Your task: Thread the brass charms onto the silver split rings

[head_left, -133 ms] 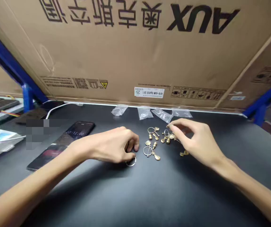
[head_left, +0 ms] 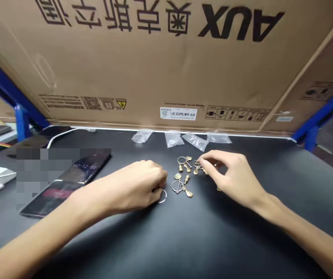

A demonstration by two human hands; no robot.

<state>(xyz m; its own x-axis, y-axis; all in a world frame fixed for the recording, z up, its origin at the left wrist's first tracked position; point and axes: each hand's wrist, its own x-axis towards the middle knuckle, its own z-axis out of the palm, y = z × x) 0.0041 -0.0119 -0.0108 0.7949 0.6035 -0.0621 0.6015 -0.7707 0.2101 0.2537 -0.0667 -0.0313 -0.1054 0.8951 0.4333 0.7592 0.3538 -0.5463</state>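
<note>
My left hand [head_left: 139, 186] is closed low over the black table, thumb and fingers pinched on a thin silver ring [head_left: 163, 196] that sticks out past the thumb. My right hand [head_left: 237, 174] has thumb and forefinger together at a silver ring with gold charms [head_left: 196, 167]; its fingertips cover part of this piece. Between the hands lie two similar pieces: a ring with charms [head_left: 181, 161] farther back and another ring with charms [head_left: 178, 186] nearer me. A bit of a gold charm [head_left: 218, 188] shows under my right hand, mostly hidden.
Several clear plastic bags [head_left: 174, 138] lie along the table's back edge. Behind them stands a large cardboard box [head_left: 143, 73] between blue posts [head_left: 23, 122]. A phone showing a timer [head_left: 85, 166] lies left of my left forearm, with a white cable [head_left: 64, 132] behind it.
My right fingertips have come down and slightly left onto the ring with charms. My left hand has shifted a little right with its silver ring. The whole view has swung slightly.
</note>
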